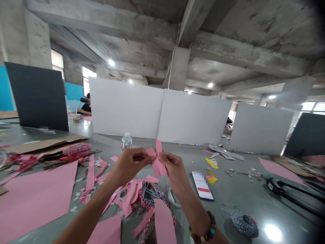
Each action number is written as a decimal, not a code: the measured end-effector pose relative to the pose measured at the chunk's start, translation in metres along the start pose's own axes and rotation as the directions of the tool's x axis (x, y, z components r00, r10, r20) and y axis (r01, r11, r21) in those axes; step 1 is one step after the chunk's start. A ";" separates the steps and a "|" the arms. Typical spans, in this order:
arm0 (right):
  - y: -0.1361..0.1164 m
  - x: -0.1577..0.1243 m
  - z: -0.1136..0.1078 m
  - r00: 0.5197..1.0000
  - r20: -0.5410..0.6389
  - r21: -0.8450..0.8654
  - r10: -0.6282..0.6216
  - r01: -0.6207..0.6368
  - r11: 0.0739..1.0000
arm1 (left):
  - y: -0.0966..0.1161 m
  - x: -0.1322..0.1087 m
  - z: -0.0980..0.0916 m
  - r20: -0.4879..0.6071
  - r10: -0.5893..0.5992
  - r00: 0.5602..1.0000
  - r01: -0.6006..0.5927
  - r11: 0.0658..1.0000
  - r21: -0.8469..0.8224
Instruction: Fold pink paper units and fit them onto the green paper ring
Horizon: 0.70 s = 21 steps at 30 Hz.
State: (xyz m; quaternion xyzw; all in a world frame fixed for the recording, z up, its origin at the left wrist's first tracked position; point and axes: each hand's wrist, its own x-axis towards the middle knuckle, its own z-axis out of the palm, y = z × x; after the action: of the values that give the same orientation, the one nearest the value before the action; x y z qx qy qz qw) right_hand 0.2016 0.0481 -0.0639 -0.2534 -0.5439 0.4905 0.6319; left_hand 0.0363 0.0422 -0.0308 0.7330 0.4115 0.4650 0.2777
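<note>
Both of my hands hold one piece of pink paper (pixel 158 167) above the middle of the table, its strips crossing and sticking up between them. My left hand (pixel 132 162) pinches its left side, and my right hand (pixel 173 162) grips its right side with thumb and fingers. Right below lies a pink braided piece with a bundle of grey-and-white cord (pixel 149 191) in it. A wide pink strip (pixel 164 220) covers part of that piece. Loose pink paper strips (pixel 129 200) are heaped beside it. Behind my left hand stands a clear plastic bottle (pixel 126 140).
A phone (pixel 202 185) lies right of my hands, near yellow scraps (pixel 212 163). Farther right are a cord coil (pixel 243 222), scissors (pixel 245 173) and a black strap (pixel 291 195). A large pink sheet (pixel 38 200) lies left. White panels (pixel 127 108) wall off the back; a person sits beyond.
</note>
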 end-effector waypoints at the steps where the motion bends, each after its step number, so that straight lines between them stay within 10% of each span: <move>1: 0.000 0.000 -0.001 1.000 -0.001 -0.015 -0.007 0.007 1.000 | 0.000 0.000 0.000 -0.009 -0.001 1.000 0.001 1.000 -0.003; 9: -0.001 0.000 -0.009 0.976 0.040 -0.314 -0.215 0.217 0.924 | 0.001 0.000 0.000 0.001 0.007 1.000 -0.007 1.000 -0.002; 21: 0.002 0.001 0.002 0.998 -0.002 0.110 0.064 -0.064 0.992 | -0.001 -0.002 0.003 -0.025 0.045 0.999 -0.043 0.997 0.057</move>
State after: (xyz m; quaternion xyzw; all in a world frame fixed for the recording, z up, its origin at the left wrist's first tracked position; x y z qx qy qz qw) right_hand 0.1995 0.0489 -0.0647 -0.2367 -0.5059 0.5392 0.6304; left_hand 0.0381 0.0413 -0.0339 0.7433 0.4119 0.4687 0.2412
